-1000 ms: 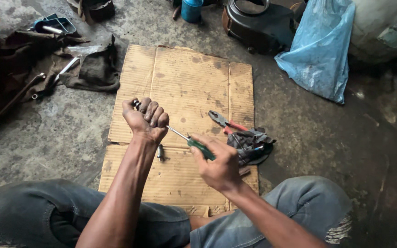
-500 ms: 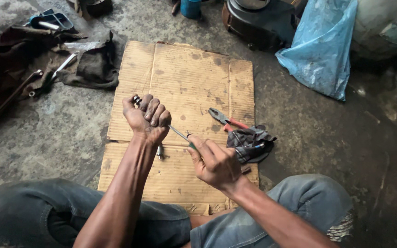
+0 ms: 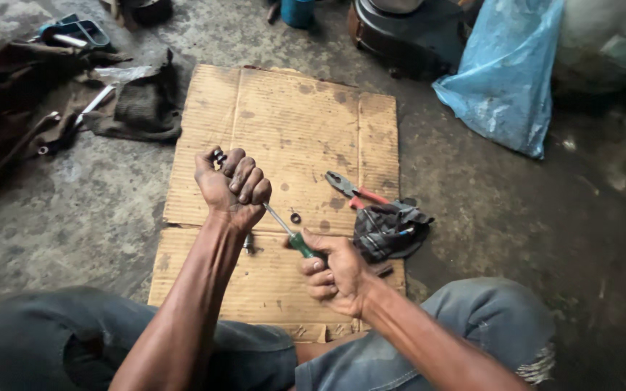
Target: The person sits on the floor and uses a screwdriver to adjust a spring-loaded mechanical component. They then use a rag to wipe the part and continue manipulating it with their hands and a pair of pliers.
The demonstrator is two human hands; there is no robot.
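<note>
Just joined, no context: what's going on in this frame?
A person sits on the floor over a cardboard sheet. The left hand is clenched around a small dark part, mostly hidden. The right hand grips a green-handled screwdriver, its shaft running up into the left fist. Red-handled pliers and a dark rag lie beside them.

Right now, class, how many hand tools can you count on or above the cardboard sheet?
2. A green-handled screwdriver is gripped in the right hand, its tip reaching into the left hand. Red-handled pliers lie on the cardboard beside a dark rag, which may hide others.
</note>
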